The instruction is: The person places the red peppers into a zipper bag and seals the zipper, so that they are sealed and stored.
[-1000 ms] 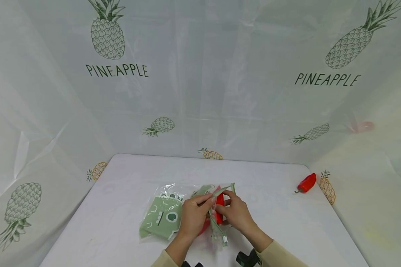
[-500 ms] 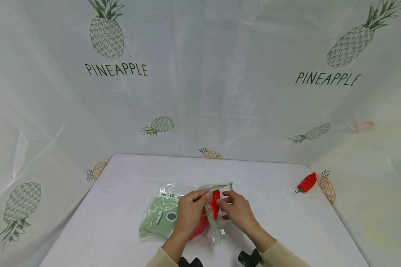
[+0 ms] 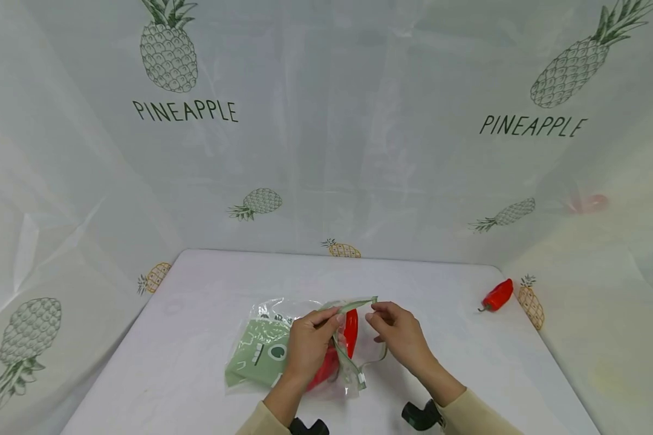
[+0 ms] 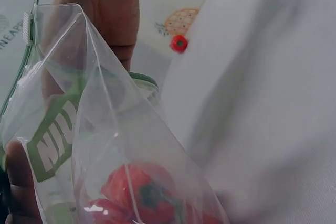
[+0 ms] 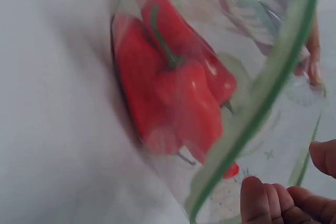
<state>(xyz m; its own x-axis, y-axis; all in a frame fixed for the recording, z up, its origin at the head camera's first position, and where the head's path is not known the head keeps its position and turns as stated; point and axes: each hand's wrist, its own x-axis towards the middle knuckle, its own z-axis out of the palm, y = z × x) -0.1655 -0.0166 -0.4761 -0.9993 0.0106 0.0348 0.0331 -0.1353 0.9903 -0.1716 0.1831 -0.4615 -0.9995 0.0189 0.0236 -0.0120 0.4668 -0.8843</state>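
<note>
A clear zip bag with a green monster print lies on the table, its mouth with green edging facing right. Several red peppers are inside it. My left hand pinches the bag at the mouth; in the left wrist view its thumb lies along the plastic. A white zip slider sits at the near end of the green edging. My right hand is just right of the mouth, thumb apart from bent fingers, holding nothing; whether a fingertip touches the edging cannot be told.
One loose red pepper lies near the far right corner of the white table. A pale curtain with pineapple prints hangs behind and at both sides. Dark camera mounts are on the wrists.
My right hand has come away from the peppers at the mouth and moved right. My left hand shifted slightly left with the bag's edge, and the mouth stands wider.
</note>
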